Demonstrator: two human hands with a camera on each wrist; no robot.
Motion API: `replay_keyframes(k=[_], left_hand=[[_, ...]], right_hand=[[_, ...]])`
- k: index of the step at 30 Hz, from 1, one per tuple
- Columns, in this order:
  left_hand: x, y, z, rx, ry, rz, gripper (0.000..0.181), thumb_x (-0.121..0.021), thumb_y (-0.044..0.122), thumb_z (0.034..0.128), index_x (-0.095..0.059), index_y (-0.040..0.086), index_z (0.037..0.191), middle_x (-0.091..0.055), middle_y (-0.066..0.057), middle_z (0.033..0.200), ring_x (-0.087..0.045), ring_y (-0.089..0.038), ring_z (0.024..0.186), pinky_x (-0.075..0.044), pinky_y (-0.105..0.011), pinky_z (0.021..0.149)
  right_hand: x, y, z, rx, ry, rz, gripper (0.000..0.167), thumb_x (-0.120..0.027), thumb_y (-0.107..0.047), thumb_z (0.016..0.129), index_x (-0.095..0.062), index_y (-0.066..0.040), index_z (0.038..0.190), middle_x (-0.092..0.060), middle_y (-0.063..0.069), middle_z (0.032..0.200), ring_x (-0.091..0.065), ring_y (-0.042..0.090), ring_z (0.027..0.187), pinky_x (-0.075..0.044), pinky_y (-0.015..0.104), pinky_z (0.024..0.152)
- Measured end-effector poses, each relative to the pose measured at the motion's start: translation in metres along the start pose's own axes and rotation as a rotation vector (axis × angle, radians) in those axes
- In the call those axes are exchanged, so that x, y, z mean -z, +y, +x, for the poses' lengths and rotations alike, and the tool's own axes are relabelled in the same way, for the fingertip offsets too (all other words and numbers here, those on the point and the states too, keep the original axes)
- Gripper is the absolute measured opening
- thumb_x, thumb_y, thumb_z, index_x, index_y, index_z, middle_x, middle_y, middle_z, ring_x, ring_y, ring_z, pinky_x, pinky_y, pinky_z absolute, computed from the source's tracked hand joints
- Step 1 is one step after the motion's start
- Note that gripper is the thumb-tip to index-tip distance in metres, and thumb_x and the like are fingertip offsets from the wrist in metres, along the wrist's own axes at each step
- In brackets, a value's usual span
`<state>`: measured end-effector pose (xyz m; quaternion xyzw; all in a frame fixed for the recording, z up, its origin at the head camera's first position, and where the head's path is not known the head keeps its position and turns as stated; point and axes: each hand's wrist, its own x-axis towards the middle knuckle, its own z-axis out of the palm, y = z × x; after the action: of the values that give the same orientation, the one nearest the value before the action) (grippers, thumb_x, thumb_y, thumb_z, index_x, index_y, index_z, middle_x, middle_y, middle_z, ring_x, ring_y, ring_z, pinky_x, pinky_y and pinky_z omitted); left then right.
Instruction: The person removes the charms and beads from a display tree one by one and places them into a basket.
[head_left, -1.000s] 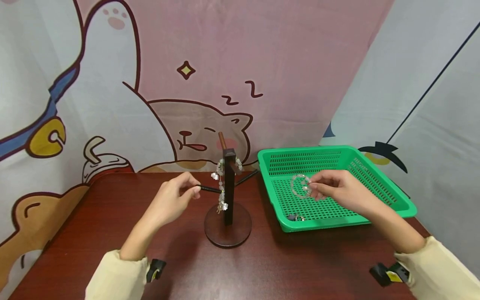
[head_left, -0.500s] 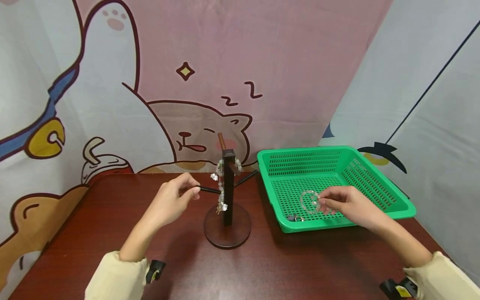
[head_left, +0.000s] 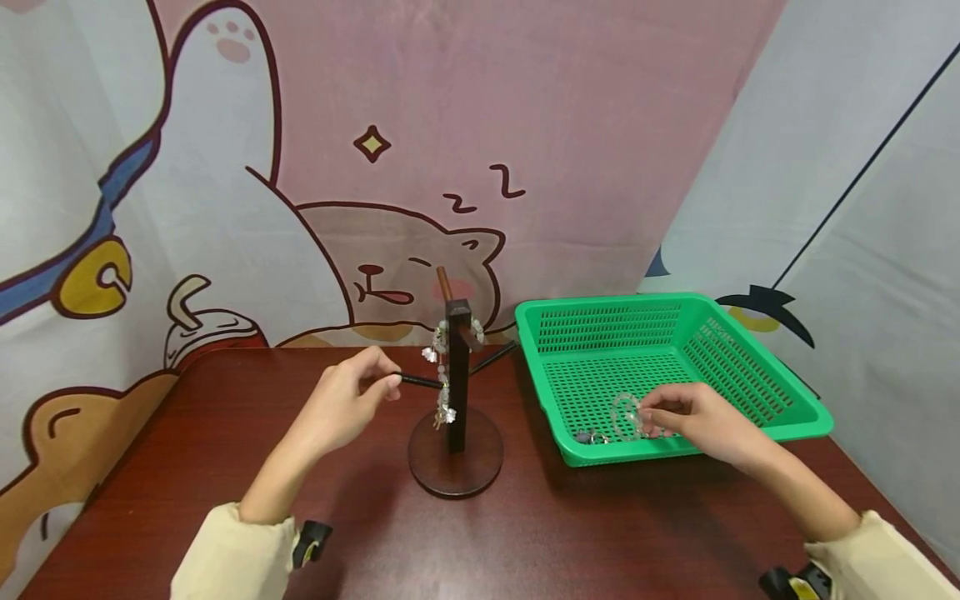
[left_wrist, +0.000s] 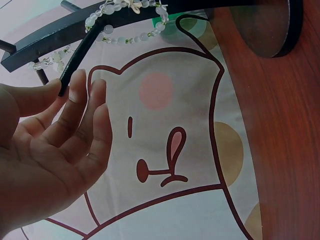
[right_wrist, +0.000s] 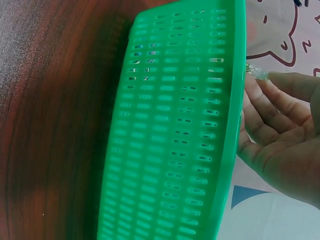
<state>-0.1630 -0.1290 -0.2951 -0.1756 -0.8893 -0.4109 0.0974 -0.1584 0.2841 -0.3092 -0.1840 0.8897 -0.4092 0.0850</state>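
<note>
My left hand [head_left: 347, 404] pinches the end of a thin black peg [left_wrist: 80, 60] that sticks out from a dark wooden jewelry stand [head_left: 457, 383]. Beaded bracelets [left_wrist: 132, 37] with pale stones and silvery flower charms hang on the stand's pegs. Between thumb and fingertips, my right hand [head_left: 693, 421] holds a clear beaded bracelet [head_left: 624, 417] low inside the green basket [head_left: 536, 367]. From the right wrist view, only a small part of that bracelet shows above the basket rim. A small cluster of jewelry [head_left: 591, 437] lies in the basket's near left corner.
The stand's round base [head_left: 456, 475] rests on a reddish-brown table [head_left: 525, 533], left of the basket. Behind the table hangs a cloth [head_left: 585, 150] printed with cartoon animals. A brown peg [head_left: 444, 283] points up and back from the stand's top.
My right hand has moved down and slightly right with the bracelet, lower into the basket. My left hand stays on the peg, and the stand has not moved.
</note>
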Motion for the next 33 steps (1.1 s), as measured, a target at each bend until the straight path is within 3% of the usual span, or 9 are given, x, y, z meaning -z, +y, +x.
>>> replay_keyframes(k=[17, 33], left_hand=[[0.000, 0.000, 0.000, -0.015, 0.003, -0.001, 0.006, -0.059, 0.008, 0.0887, -0.059, 0.003, 0.087, -0.063, 0.001, 0.072, -0.061, -0.018, 0.073, -0.041, -0.032, 0.062], [0.000, -0.001, 0.000, -0.009, -0.005, -0.007, 0.006, -0.059, 0.008, 0.0888, -0.059, 0.002, 0.087, -0.063, 0.000, 0.072, -0.061, -0.018, 0.073, -0.042, -0.033, 0.063]], right_hand=[[0.011, -0.020, 0.010, 0.037, 0.032, -0.045, 0.020, -0.054, -0.016, 0.093, -0.060, 0.001, 0.102, -0.063, 0.005, 0.079, -0.058, 0.016, 0.070, -0.049, 0.030, 0.062], [0.006, -0.044, 0.029, 0.057, -0.036, 0.003, 0.021, -0.055, -0.014, 0.092, -0.061, 0.003, 0.104, -0.064, 0.007, 0.083, -0.060, 0.019, 0.073, -0.050, 0.030, 0.068]])
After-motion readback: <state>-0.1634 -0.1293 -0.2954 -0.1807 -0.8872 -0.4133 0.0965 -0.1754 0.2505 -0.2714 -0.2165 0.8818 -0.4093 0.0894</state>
